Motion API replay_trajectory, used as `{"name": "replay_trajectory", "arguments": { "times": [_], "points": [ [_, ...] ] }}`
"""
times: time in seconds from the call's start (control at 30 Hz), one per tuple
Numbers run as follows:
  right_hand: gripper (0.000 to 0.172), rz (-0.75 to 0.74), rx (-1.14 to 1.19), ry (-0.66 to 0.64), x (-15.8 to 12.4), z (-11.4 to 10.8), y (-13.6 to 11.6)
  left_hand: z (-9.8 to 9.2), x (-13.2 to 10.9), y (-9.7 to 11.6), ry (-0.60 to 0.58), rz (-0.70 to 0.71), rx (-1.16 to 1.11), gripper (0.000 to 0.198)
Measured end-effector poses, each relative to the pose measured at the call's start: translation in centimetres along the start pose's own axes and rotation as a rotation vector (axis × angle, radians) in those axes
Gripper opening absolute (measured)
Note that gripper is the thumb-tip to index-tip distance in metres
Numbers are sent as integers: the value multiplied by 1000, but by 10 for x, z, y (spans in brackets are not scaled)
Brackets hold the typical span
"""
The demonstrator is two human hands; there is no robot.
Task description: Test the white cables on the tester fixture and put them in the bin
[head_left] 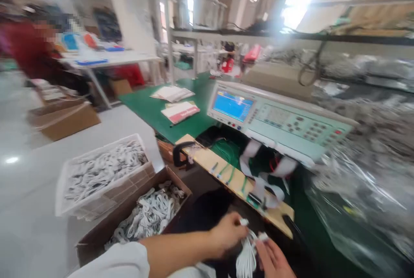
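I have the left hand (227, 232) and right hand (274, 260) gripping a white cable (246, 260) between them, near the board (203, 156). A tester (281, 123) stands on the green table (145, 98); a bin (111, 194) and box (93, 238) sit left; across the pale floor (22, 174), a person (24, 49).

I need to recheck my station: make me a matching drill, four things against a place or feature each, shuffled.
1. white cable bundle
2. instrument
3. wooden board
4. plastic bin

A. bears short green wires
B. beside a cable-filled cardboard box
C. between left hand and right hand
D. shows a blue screen

Pairs: 1-C, 2-D, 3-A, 4-B
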State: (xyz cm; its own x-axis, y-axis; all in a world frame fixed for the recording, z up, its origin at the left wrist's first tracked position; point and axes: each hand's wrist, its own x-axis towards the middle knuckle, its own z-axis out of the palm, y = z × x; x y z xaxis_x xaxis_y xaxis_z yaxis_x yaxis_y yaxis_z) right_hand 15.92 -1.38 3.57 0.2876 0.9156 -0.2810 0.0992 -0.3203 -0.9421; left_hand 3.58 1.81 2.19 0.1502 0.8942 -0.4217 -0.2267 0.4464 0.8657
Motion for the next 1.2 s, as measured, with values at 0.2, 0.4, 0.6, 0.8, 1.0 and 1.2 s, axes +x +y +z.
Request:
{"name": "replay_trajectory", "arguments": {
  "times": [0.2, 0.4, 0.6, 0.8, 1.0, 1.2],
  "points": [
    [28, 11, 90, -91, 1, -2, -18, -13, -5, 37, -300, -67, 86, 21],
    [21, -74, 116, -109, 7, 2, -22, -16, 1, 41, -323, -135, 28, 24],
    [19, -106, 125, -116, 10, 4, -29, -18, 7, 46, -309, -155, -2, 24],
    [18, -116, 116, -100, 8, 4, -28, -19, 4, 46, -310, -142, -14, 23],
    [19, -148, 127, -87, 6, 4, -29, -17, 1, 44, -277, -137, -27, 26],
    [16, -123, 238, -109, 7, 7, -32, -17, 1, 45, -260, -116, -48, 25]
  ]
}}
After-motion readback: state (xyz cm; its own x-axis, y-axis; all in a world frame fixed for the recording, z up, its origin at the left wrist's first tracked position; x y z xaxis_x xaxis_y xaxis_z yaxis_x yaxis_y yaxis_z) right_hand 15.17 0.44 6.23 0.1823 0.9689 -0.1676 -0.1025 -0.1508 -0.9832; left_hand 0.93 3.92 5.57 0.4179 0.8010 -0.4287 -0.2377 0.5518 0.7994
